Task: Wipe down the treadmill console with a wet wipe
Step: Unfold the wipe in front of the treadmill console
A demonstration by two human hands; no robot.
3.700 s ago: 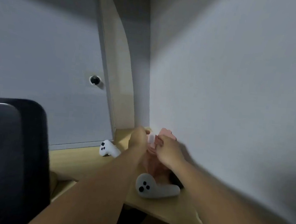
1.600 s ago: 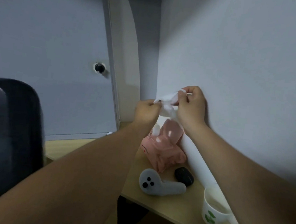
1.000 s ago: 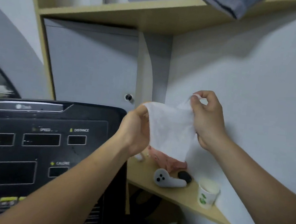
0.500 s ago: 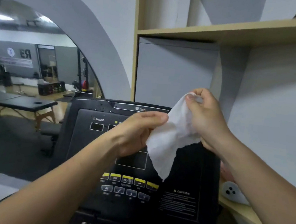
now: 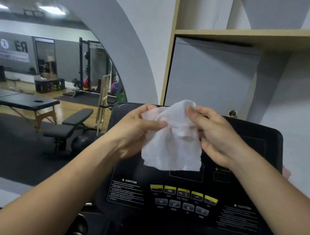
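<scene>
The wet wipe is in hand, pinched by both the left hand and the right hand in front of the treadmill console, so wiping seems not yet begun.

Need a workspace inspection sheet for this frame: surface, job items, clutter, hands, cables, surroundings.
Surface: black treadmill console, displays dark, row of yellow buttons in its lower half.
Job's things: crumpled white wet wipe, held up before the console's upper half.
Clutter: pink item past the console's right edge, too hidden to identify.
Grippers: left hand pinches the wipe's left side; right hand grips its top right.
Cables: nothing seen.
Surroundings: light wooden shelf above; black padded table and black weight bench in the gym at left.
</scene>
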